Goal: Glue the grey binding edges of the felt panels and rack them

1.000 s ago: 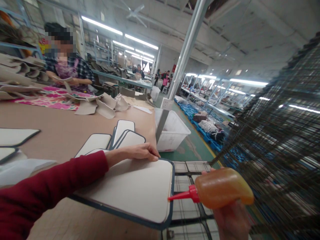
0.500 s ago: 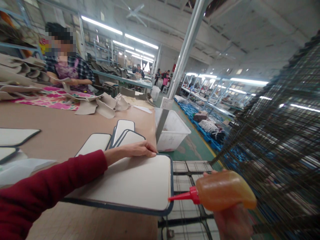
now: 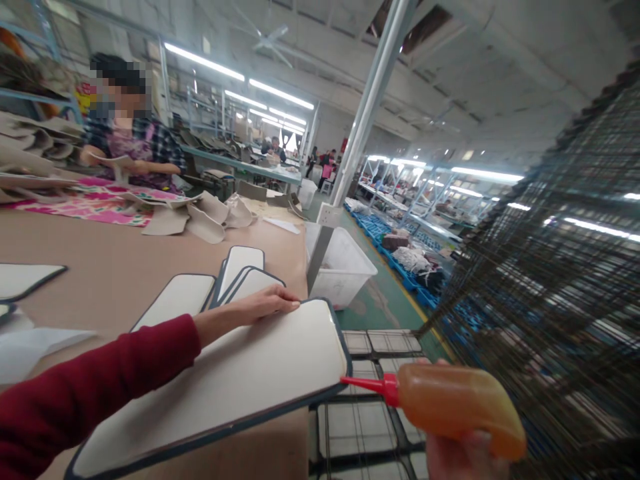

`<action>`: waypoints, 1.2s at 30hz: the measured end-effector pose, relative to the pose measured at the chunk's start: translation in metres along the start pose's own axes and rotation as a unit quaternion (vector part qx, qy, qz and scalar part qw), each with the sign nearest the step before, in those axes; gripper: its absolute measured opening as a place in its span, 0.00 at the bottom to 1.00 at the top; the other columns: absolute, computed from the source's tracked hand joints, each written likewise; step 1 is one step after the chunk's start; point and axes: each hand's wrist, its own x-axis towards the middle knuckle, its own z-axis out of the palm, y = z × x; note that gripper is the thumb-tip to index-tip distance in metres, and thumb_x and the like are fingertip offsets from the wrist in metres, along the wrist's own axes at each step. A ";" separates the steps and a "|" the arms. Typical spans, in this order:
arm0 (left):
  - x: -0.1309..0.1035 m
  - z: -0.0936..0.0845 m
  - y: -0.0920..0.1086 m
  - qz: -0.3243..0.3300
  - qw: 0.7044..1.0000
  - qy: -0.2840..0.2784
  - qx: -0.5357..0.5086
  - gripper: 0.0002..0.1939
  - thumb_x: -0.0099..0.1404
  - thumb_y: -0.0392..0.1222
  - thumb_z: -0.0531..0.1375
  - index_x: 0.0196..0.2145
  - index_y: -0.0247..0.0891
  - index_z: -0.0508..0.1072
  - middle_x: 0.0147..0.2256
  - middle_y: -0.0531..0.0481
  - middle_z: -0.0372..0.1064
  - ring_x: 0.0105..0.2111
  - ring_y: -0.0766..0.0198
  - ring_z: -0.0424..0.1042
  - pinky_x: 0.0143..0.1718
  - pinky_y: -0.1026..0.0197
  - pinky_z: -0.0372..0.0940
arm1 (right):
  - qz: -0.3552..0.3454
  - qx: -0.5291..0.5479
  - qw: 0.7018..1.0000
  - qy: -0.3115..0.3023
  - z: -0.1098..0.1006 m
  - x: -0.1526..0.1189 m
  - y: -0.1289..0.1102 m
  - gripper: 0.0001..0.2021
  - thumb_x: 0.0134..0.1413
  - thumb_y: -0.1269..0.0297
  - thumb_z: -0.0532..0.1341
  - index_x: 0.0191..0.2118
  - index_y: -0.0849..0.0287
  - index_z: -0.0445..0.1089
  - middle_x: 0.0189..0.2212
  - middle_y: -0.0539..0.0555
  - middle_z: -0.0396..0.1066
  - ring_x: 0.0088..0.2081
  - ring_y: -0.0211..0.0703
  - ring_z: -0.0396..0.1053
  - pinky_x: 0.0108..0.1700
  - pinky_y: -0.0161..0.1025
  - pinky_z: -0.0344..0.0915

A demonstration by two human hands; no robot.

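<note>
A long white panel (image 3: pixel 250 373) with a dark blue edge lies slanted over the table's edge. My left hand (image 3: pixel 270 303), in a red sleeve, pinches its far edge. My right hand (image 3: pixel 463 450) is wrapped round a bottle of amber liquid (image 3: pixel 455 403), held on its side. The bottle's red nozzle points left, and its tip meets the panel's edge near the right corner. Several smaller white panels (image 3: pixel 245 262) with dark edges lie overlapped just beyond my left hand.
Across the brown table (image 3: pixel 200 253) a person (image 3: pixel 135 150) handles grey-beige pieces beside more such pieces (image 3: pixel 205 217). A metal post (image 3: pixel 323 243) and a white bin (image 3: pixel 350 267) stand beyond the corner. Wire mesh (image 3: pixel 565 267) rises at right.
The panel has turned, its near left end swinging toward me and its right corner rising. The bottle tip has moved up slightly along the corner. My left hand has shifted slightly left.
</note>
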 end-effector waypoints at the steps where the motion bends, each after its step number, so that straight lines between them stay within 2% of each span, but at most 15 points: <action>1: 0.001 0.000 -0.002 -0.001 1.000 0.008 -0.011 0.11 0.53 0.46 0.63 0.28 0.33 0.76 0.24 0.48 0.74 0.18 0.64 0.68 0.17 0.66 0.57 | -0.005 0.001 1.000 0.017 0.001 -0.001 0.001 0.24 0.40 0.56 0.68 0.46 0.58 0.68 0.44 0.58 0.72 0.40 0.49 0.73 0.36 0.42 0.73; 4: 0.002 0.002 -0.006 -0.010 0.999 0.026 -0.047 0.12 0.51 0.47 0.64 0.27 0.33 0.74 0.23 0.48 0.73 0.18 0.64 0.68 0.18 0.66 0.57 | -0.022 0.009 0.998 0.061 0.007 -0.001 0.002 0.24 0.40 0.58 0.68 0.45 0.60 0.68 0.43 0.57 0.72 0.43 0.52 0.72 0.44 0.48 0.71; 9: 0.001 0.005 -0.009 -0.017 0.994 0.055 -0.093 0.15 0.47 0.48 0.67 0.27 0.32 0.73 0.23 0.48 0.73 0.20 0.63 0.69 0.20 0.65 0.60 | -0.029 0.008 0.998 0.055 0.016 -0.001 0.005 0.21 0.45 0.60 0.65 0.46 0.61 0.68 0.45 0.56 0.71 0.46 0.53 0.70 0.49 0.50 0.68; 12: 0.001 0.007 -0.012 -0.020 0.991 0.080 -0.105 0.17 0.44 0.49 0.68 0.26 0.32 0.72 0.21 0.49 0.72 0.19 0.64 0.68 0.21 0.65 0.61 | -0.044 0.008 0.997 0.061 0.019 0.000 0.008 0.19 0.45 0.60 0.65 0.45 0.61 0.68 0.43 0.56 0.72 0.44 0.53 0.71 0.47 0.52 0.69; 16: 0.003 0.007 -0.017 -0.017 0.988 0.104 -0.112 0.18 0.42 0.49 0.68 0.24 0.33 0.71 0.20 0.51 0.70 0.19 0.65 0.67 0.21 0.65 0.60 | -0.032 0.021 0.998 0.049 0.017 0.002 0.013 0.19 0.45 0.63 0.65 0.46 0.59 0.68 0.45 0.55 0.71 0.46 0.51 0.70 0.45 0.48 0.70; 21: 0.005 0.005 -0.021 -0.021 0.985 0.116 -0.126 0.20 0.41 0.51 0.68 0.26 0.34 0.69 0.20 0.52 0.69 0.20 0.65 0.66 0.22 0.64 0.60 | -0.013 0.000 0.998 0.062 0.017 0.003 0.016 0.21 0.43 0.62 0.66 0.45 0.60 0.68 0.47 0.58 0.70 0.47 0.54 0.69 0.44 0.48 0.71; 26: 0.006 0.004 -0.022 -0.017 0.985 0.120 -0.126 0.21 0.40 0.52 0.68 0.26 0.35 0.67 0.20 0.53 0.68 0.19 0.67 0.65 0.21 0.65 0.59 | -0.002 -0.026 0.996 0.080 0.025 0.002 0.016 0.22 0.42 0.60 0.66 0.47 0.57 0.67 0.50 0.56 0.69 0.51 0.53 0.66 0.42 0.44 0.72; 32: 0.004 0.003 -0.021 -0.024 0.983 0.120 -0.133 0.21 0.41 0.51 0.67 0.27 0.36 0.66 0.19 0.55 0.66 0.19 0.66 0.65 0.21 0.65 0.59 | -0.021 -0.065 0.994 0.082 0.029 0.006 0.021 0.24 0.40 0.59 0.67 0.46 0.59 0.67 0.45 0.56 0.72 0.44 0.49 0.71 0.33 0.35 0.72; 36: 0.003 0.003 -0.020 -0.030 0.984 0.120 -0.131 0.20 0.42 0.51 0.67 0.26 0.36 0.65 0.19 0.56 0.66 0.19 0.67 0.64 0.21 0.65 0.59 | -0.023 -0.056 0.995 0.077 0.030 0.010 0.025 0.23 0.41 0.60 0.67 0.46 0.58 0.68 0.39 0.54 0.75 0.39 0.48 0.73 0.28 0.35 0.71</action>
